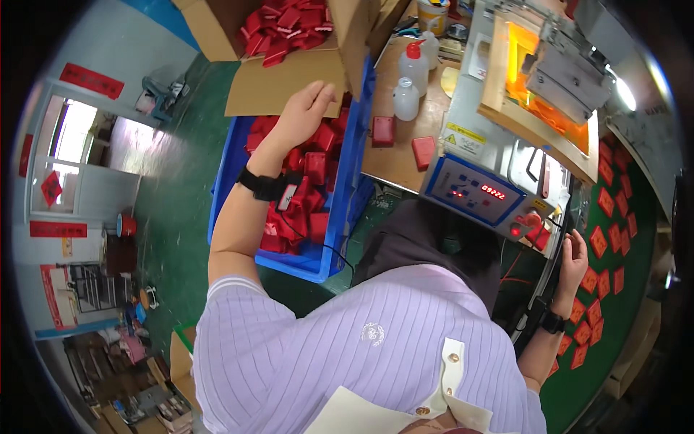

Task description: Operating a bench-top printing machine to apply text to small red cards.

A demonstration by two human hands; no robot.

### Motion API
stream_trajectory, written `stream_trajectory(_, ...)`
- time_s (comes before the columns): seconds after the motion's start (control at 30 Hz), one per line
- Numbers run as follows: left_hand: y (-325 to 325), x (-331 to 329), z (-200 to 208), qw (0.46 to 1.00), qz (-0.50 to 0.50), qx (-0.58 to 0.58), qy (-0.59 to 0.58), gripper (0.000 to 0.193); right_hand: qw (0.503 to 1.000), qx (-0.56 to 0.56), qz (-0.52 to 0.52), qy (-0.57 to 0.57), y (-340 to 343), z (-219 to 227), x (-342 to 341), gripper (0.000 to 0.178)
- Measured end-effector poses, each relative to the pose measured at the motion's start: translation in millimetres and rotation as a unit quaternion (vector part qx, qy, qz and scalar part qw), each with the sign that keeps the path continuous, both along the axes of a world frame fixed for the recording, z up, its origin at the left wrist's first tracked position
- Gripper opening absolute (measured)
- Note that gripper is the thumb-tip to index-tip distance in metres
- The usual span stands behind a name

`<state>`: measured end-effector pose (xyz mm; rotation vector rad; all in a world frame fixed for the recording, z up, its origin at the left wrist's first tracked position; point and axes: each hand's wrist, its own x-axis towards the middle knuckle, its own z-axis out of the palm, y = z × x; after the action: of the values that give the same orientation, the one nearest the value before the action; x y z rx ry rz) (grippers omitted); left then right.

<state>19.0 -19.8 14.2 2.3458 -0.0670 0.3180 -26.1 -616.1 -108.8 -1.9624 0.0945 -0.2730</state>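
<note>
My left hand [305, 116] is over the cardboard flap [271, 90], just above a blue crate [220, 195] of red plastic pieces [315, 168]. Its fingers are curled together; their undersides are hidden, so anything held there does not show. Out to the right, my right hand [572, 262] has its fingers apart with nothing visible in them. It is near the front corner of a printing machine [473, 189] and beside a green belt [571, 394] carrying flat red pieces [598, 241]. Two red pieces [383, 132] lie on the wooden bench [394, 163] left of the machine.
A cardboard box [354, 43] with more red pieces stands beyond the crate. White plastic bottles [406, 100], one with a red cap, stand on the bench. The machine has a wooden-framed screen [499, 108] and a lit red display [494, 191]. A cable runs from my left wristband [264, 186].
</note>
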Motion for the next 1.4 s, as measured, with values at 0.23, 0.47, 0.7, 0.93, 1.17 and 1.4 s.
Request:
stream_trajectory(0.23, 81.5, 2.1, -130.6, 0.963, -0.025, 0.218, 0.158, 0.045, 0.999, -0.013, 0.029, 0.007, 19.4, 13.0, 12.0, 0.027)
stream_trajectory(0.47, 77.7, 16.8, -154.7, 0.941, -0.157, 0.270, 0.127, 0.051, 0.993, -0.112, 0.027, -0.030, 35.6, 52.7, 26.1, 0.022)
stream_trajectory(0.7, 63.4, 0.2, -96.9, 0.923, -0.167, 0.343, 0.052, 0.039, 0.987, -0.112, 0.074, -0.087, 57.4, 103.9, 87.1, 0.023)
stream_trajectory(0.93, 20.5, -16.7, -17.1, 0.971, -0.059, 0.222, 0.074, 0.029, 0.960, -0.146, 0.225, -0.086, 81.0, 121.4, 177.8, 0.053)
stream_trajectory(1.17, -47.7, -2.5, 53.0, 0.991, -0.120, 0.005, -0.058, 0.028, 0.911, -0.192, 0.360, -0.064, 140.4, 177.1, 198.5, 0.073)
stream_trajectory(1.4, -147.8, 67.9, 77.0, 0.951, -0.227, -0.184, 0.098, 0.027, 0.919, -0.186, 0.281, -0.204, 128.8, 138.3, 215.0, 0.075)
